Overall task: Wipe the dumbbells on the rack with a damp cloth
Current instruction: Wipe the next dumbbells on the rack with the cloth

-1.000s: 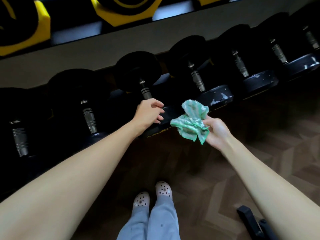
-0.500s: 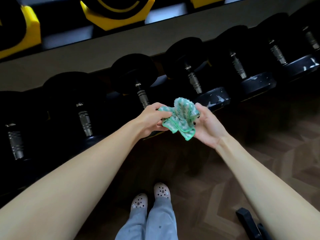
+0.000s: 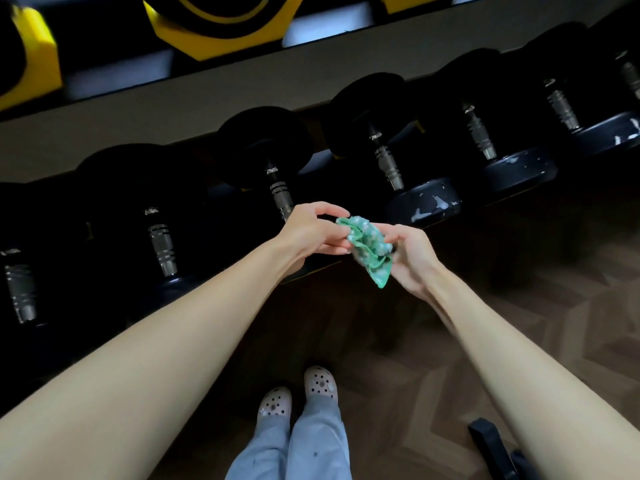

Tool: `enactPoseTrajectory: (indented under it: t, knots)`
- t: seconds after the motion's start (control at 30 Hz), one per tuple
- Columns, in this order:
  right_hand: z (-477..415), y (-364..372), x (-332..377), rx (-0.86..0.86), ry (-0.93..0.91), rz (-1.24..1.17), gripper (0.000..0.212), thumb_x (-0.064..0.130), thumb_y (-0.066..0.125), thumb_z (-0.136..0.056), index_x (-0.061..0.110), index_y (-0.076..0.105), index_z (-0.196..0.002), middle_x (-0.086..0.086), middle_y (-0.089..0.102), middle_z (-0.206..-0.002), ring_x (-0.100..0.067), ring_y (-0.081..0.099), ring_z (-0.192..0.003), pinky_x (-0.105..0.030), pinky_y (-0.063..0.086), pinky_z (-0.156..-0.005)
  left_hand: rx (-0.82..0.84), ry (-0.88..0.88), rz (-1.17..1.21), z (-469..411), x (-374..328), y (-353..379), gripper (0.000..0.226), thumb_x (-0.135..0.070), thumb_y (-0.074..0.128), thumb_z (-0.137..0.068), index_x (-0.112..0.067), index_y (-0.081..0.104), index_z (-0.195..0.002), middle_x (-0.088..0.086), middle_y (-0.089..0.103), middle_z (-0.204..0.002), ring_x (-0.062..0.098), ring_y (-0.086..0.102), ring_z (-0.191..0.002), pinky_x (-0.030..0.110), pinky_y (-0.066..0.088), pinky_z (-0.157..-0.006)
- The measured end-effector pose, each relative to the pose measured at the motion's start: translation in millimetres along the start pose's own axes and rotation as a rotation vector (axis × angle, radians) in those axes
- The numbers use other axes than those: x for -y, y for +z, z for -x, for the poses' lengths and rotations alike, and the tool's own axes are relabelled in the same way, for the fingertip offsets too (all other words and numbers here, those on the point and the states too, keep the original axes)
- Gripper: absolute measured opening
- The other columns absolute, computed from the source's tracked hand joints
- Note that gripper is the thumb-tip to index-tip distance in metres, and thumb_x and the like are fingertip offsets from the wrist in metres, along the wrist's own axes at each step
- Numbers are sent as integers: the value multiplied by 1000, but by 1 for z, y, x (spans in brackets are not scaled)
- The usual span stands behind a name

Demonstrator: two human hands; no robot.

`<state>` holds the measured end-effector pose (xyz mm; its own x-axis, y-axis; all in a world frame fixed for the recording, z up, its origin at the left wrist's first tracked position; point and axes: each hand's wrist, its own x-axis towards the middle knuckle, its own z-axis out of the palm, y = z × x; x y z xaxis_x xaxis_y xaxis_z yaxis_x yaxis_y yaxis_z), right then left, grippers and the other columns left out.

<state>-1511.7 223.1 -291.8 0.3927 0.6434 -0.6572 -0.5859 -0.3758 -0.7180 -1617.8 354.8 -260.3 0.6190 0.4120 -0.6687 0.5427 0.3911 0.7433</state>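
Stood in pale clogs (image 3: 298,393) at the bottom centre of the frame, on a wooden floor (image 3: 519,323), with a black object (image 3: 491,448) at the lower right, too cropped to name. Judged both a hazard: soft shoes below heavy iron, and something to trip over when stepping sideways along the row.

Held the green cloth (image 3: 370,247) in mid-frame, in the air between both hands, just short of the rack (image 3: 320,161) and touching no weight. Pinched its left edge with the thumb and fingertips of the left hand (image 3: 311,233). Cupped the crumpled bulk in the right hand (image 3: 412,261), fingers curled loosely round it, one corner hanging below the palm. Reckoned the grip light on both sides: light enough, during refolding, to let the damp cloth fall to the floor, pick up grit and leave a wet patch by the feet. Reckoned a wadded cloth likely to wipe only a narrow strip and skip patches.

Found the nearest dumbbell (image 3: 278,195) directly behind the left hand, and a second dumbbell (image 3: 424,202) just right of it, white marks on its near end. Could not tell scuffs from dirt in such dim light. Feared moisture left on the ribbed metal handles, making them slippery, and a hard push rolling a weight forward towards the toes.

Saw yellow weights (image 3: 221,26) along the top edge, well apart from the hands.
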Motion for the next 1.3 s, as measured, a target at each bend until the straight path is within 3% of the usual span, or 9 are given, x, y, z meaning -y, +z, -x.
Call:
enactPoseTrajectory:
  t: [0.1, 0.2, 0.37, 0.57, 0.73, 0.87, 1.0, 1.13, 1.3]
  knots:
    - [1, -8, 6, 297, 98, 46, 55, 14, 50, -71, 10, 55, -126, -16, 59, -125, -26, 58, -112, -39, 45, -101, -83, 75, -133, -5, -1, 5, 24, -6, 71, -80, 1, 62, -101, 13, 65, -70, 11, 65, -53, 20, 56, -52]
    - [-3, -7, 5, 318, 96, 202, 54, 10, 66, -79, 22, 47, -129, -8, 54, -129, -19, 57, -116, -29, 52, -91, -118, 83, -100, -14, -7, 8, 23, -10, 64, -87, 0, 61, -108, 9, 66, -68, 6, 63, -49, 15, 49, -46]
    - [-16, -14, 0, 40, 60, 169, 37, 14, 60, -89, 20, 53, -124, -8, 60, -122, -22, 63, -105, -35, 56, -84, -83, 86, -146, -27, -15, 6, 34, -7, 52, -90, -14, 55, -123, 1, 69, -87, 6, 57, -78, 17, 43, -62]
    - [-33, 8, -35, -546, -15, 529, 29, 28, 55, -92, 18, 57, -119, -1, 64, -113, -18, 60, -102, -29, 47, -85, -541, 49, -463, -41, 21, -28, 30, -4, 44, -89, -12, 61, -113, 9, 61, -117, 23, 58, -106, 24, 44, -81]
    - [-51, 30, -52, -707, -26, 727, 34, 15, 50, -94, 14, 51, -128, -9, 60, -121, -25, 54, -112, -34, 41, -91, -611, -27, -624, -36, 53, -50, 20, -14, 49, -90, -11, 62, -105, 7, 62, -106, 19, 54, -90, 27, 39, -70]
    - [-54, 39, -43, -641, -88, 772, 36, 8, 43, -93, 20, 54, -125, -7, 61, -116, -25, 54, -106, -35, 37, -92, -626, -27, -562, -42, 60, -60, 11, -17, 54, -85, -18, 64, -85, -1, 62, -90, 16, 54, -84, 25, 39, -69]
    - [-34, 50, -43, -544, -301, 921, 34, 11, 46, -93, 20, 56, -125, -4, 50, -99, -12, 42, -79, -18, 24, -62, -620, -32, -448, -42, 61, -68, 14, -14, 55, -82, -21, 67, -79, -2, 64, -84, 15, 55, -83, 22, 39, -68]
    - [-13, 63, -60, -481, -440, 975, 40, 2, 55, -86, 8, 55, -127, -8, 46, -106, -12, 43, -86, -23, 37, -77, -527, -24, -204, -40, 61, -77, 22, -1, 49, -83, -13, 66, -74, 4, 66, -78, 17, 62, -79, 22, 53, -72]
    - [1, 75, -68, -439, -441, 987, 39, 2, 56, -86, 6, 55, -125, -12, 46, -112, -20, 50, -93, -26, 44, -78, -468, -99, 96, -30, 59, -82, 30, 12, 37, -87, -3, 61, -78, 6, 63, -81, 10, 61, -76, 8, 50, -61]
